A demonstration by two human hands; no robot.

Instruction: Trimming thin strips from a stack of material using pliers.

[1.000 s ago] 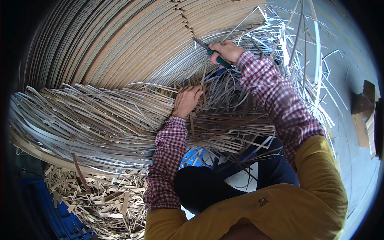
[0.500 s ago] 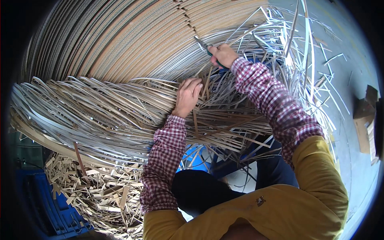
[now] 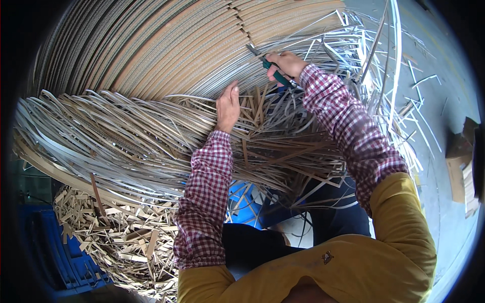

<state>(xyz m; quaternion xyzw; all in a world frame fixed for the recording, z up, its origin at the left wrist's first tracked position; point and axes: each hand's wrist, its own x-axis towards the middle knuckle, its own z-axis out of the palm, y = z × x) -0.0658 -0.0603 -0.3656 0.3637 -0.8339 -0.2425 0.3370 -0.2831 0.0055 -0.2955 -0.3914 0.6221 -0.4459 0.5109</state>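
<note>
My right hand grips a pair of green-handled shears, their dark blades parted slightly and pointing up and left at the layered stack. My left hand is seen edge-on, its fingers stretched away from me over the loose strips, touching or just above them. Long thin grey and tan strips spread in a thick mat in front of the stack, which has curved tan layers with ridged edges like corrugated cardboard. More tangled strips lie between and below my hands.
Loose strips stick up and scatter over the grey floor at the right. A cardboard box stands at the far right. Short tan offcuts are heaped at the lower left, beside a blue crate.
My left hand has moved slightly up and left and turned edge-on. My right hand has shifted a little right and up, and more of the shears' green handles shows.
</note>
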